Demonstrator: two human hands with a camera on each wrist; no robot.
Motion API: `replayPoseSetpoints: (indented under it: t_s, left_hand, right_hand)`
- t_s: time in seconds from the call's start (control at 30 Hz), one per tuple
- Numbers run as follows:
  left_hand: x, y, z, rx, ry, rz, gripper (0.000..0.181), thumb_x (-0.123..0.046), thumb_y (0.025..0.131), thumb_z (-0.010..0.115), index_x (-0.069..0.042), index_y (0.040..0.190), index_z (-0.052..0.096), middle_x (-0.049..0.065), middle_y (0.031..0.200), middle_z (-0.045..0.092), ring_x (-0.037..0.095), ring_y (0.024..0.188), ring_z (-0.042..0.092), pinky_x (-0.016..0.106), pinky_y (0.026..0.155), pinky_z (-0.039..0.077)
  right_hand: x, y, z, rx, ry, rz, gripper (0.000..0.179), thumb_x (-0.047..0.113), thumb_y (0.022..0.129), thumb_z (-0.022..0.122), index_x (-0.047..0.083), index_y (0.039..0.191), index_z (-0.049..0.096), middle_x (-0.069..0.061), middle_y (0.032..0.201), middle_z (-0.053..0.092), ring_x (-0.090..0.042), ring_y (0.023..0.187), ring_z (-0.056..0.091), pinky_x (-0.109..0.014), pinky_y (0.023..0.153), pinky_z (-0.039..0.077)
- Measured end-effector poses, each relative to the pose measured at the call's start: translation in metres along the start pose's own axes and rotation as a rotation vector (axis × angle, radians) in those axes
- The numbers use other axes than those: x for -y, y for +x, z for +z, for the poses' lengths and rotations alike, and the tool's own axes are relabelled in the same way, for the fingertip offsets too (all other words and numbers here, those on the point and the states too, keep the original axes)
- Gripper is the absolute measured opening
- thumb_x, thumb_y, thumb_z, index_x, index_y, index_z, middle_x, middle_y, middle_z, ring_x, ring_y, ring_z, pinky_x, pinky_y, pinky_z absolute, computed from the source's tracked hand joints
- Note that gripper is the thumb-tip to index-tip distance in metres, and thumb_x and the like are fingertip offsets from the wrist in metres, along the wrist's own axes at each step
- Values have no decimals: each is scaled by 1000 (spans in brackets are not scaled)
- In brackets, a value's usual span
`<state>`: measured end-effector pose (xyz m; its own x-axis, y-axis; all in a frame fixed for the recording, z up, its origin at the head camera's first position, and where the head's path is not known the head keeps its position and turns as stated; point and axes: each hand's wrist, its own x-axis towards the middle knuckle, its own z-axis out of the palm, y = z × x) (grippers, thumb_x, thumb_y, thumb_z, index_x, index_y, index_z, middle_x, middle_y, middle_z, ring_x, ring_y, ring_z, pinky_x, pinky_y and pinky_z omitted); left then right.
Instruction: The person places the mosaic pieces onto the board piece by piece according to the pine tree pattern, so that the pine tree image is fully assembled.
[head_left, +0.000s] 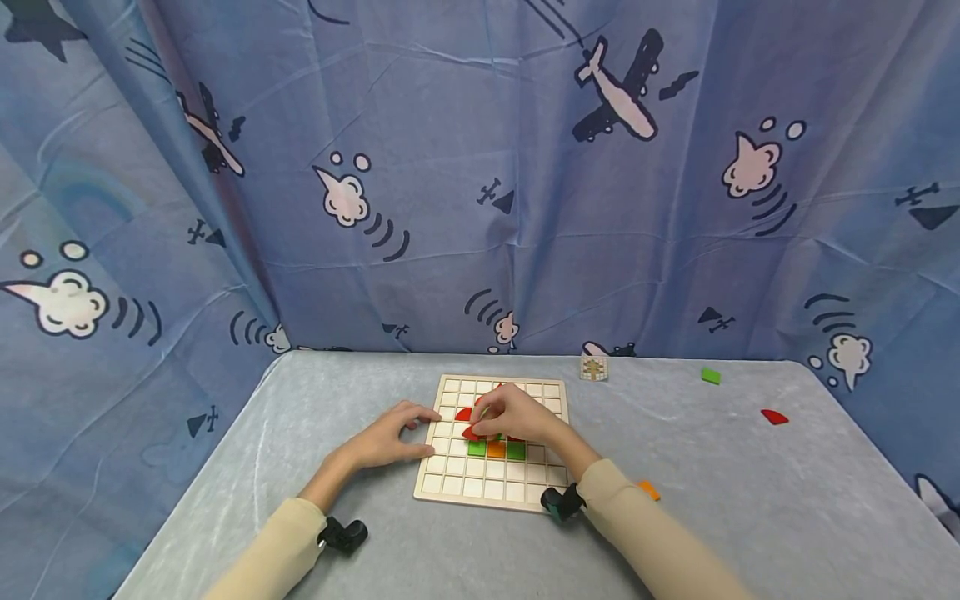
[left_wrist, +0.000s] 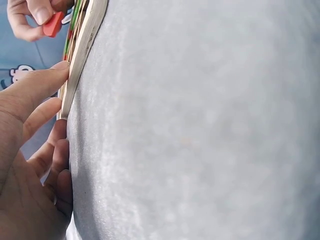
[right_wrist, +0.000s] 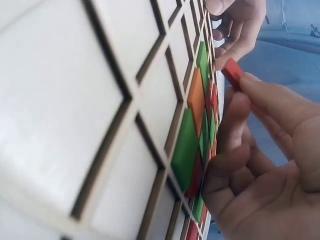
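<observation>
A wooden grid board (head_left: 472, 489) lies on the table with red, green and orange pieces in several of its cells. My right hand (head_left: 517, 414) is over the board, pinching a red piece with a curved edge (right_wrist: 231, 73) between thumb and fingertip, raised above the cells. Nearest me in the pattern, an orange square (head_left: 497, 450) sits between two green squares (head_left: 516, 451). Another red piece (head_left: 462, 414) lies further up on the left; the right hand hides part of the pattern. Along the board's left edge, my left hand (head_left: 386, 435) touches the rim with thumb and fingertips.
Right of the board lies an orange piece (head_left: 649, 490), close by the right sleeve. A small patterned card (head_left: 594, 368) is at the back, with a green piece (head_left: 710, 377) and a red piece (head_left: 775, 417) further right. A blue printed curtain (head_left: 435, 275) hangs behind the table.
</observation>
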<state>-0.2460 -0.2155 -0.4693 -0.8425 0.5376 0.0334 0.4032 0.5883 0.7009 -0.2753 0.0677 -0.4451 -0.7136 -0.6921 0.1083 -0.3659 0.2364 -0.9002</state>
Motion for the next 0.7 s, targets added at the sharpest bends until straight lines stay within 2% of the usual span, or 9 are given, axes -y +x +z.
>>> replayPoseSetpoints:
  t_s: [0.13,0.4,0.7]
  left_hand:
    - [-1,-1,0,-4,0,7,49,-28,92,78,-12,136,62,9,134,53,28,113,52,50,97,43]
    - [-1,-1,0,0,-7,10,50,-28,93,78,-11,137,62,10,134,52,29,113,52,51,97,43]
    - [-2,-1,-1,2,-15,10,51,-28,93,78,-10,137,61,10,135,52,30,114,52,52,97,42]
  right_hand:
    - [1,4,4,7,-20,5,4,-6,87,76,-5,90,73,-12,80,71,-29,66,64,-30,58,49]
    - [3,9,12,25,-121,-29,4,-4,86,77,-2,85,74,-5,77,71,-8,63,59,-23,56,48]
    - [5,12,12,48,-222,4,4,3,88,78,2,86,75,4,76,67,-7,68,57,-26,63,49]
